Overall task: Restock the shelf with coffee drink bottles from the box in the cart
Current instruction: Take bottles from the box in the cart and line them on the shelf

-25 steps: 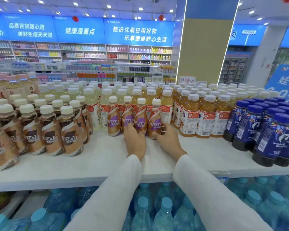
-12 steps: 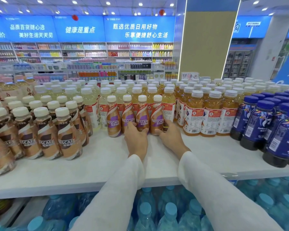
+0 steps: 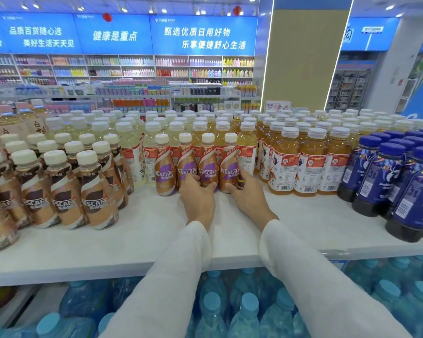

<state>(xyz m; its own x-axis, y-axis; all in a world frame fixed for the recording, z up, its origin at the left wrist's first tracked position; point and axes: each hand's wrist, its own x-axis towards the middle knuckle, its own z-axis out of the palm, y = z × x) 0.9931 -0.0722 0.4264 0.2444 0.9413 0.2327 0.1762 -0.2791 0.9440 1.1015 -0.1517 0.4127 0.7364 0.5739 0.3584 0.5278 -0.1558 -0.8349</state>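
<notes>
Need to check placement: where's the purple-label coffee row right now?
Head view, centre of the shelf: the coffee row stands between brown bottles on its left and orange bottles on its right, with the left hand and right hand holding it.

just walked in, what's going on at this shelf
A person in white sleeves is stocking a shop shelf. Four purple-label coffee bottles stand upright in a row on it. The left hand grips the middle two low down, and the right hand grips the rightmost bottle. The cart and box are out of view.
</notes>
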